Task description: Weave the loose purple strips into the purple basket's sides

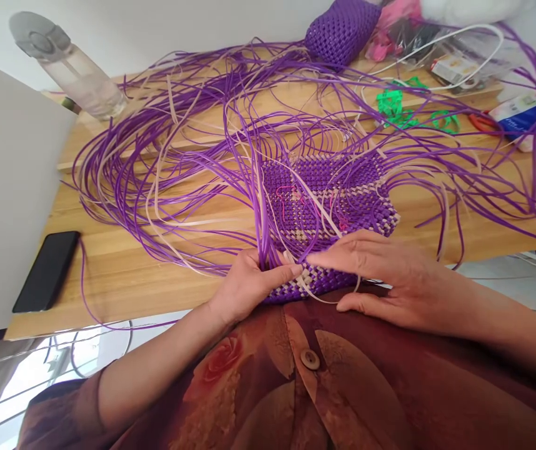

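Observation:
A purple and beige woven plastic-strip piece (327,178) lies at the table's front edge against my shirt, with long loose strips fanning out from its sides. My left hand (253,278) is closed on its near left edge, thumb on top, beside an upright bunch of purple strips (261,212). To the right, my right hand (380,275) hovers above the near edge, thumb and fingers apart. A thin beige strip (317,299) makes a small loop between my two hands and passes through the right hand's gap. Pink thread (283,206) shows on the weave.
Loose purple strips (122,181) sprawl over the wooden table (146,275). A phone (47,272) and water bottle (74,72) are at the left. At the back right are a purple woven item (340,34), green clips (390,106), red-handled tool (483,122) and blue-white packet (521,119).

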